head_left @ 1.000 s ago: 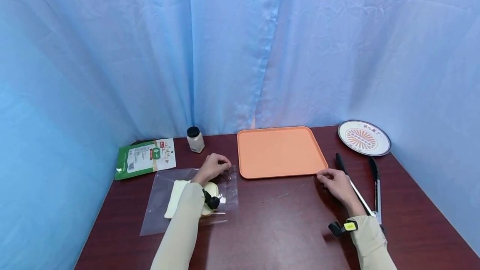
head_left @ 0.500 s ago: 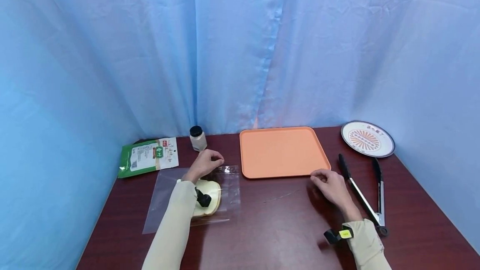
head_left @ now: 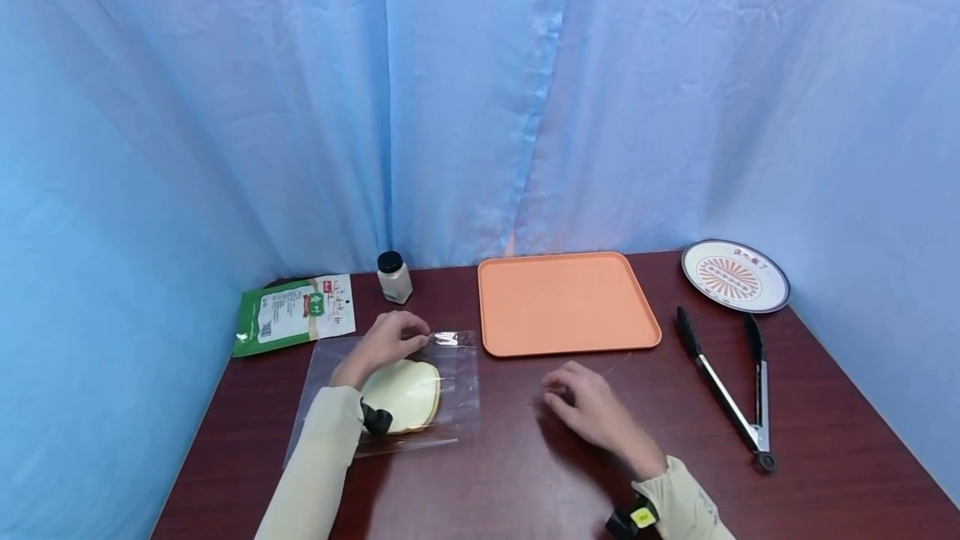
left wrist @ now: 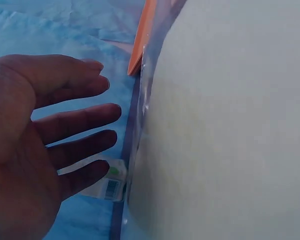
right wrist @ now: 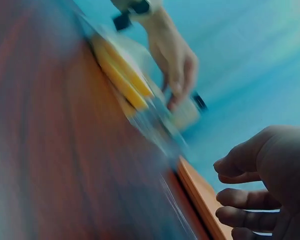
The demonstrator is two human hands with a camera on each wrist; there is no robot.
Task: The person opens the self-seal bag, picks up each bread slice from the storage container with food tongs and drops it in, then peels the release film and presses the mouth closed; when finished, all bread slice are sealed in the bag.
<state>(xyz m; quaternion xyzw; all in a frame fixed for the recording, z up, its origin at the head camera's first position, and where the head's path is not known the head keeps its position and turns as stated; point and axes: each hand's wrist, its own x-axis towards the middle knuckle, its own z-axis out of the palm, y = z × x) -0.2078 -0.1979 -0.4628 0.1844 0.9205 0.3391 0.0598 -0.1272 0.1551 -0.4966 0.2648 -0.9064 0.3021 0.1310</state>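
Note:
In the head view, bread slices (head_left: 408, 397) lie inside a clear plastic bag (head_left: 461, 402) at the left of the table. My left hand (head_left: 384, 346) is over the bag's far part, its wrist covering some of the bread. Up close in the left wrist view, the left hand (left wrist: 45, 125) has its lower fingers loosely extended and thumb and index near each other, with nothing visible between them. My right hand (head_left: 588, 411) is over the middle of the table, fingers loosely bent and holding nothing. A thin clear strand (head_left: 621, 362) on the table is partly hidden behind it.
An orange tray (head_left: 570, 307) sits at the back centre. Beyond the bag are a green-and-white packet (head_left: 296, 315) and a black-lidded jar (head_left: 394, 280). To the right lie spread tongs (head_left: 723, 394) and a patterned plate (head_left: 761, 290). Blue curtains (head_left: 480, 107) hang behind.
My left hand has shifted left over the bag, uncovering more of the bread's right side. My right hand has left the tray's right corner and moved left and nearer me.

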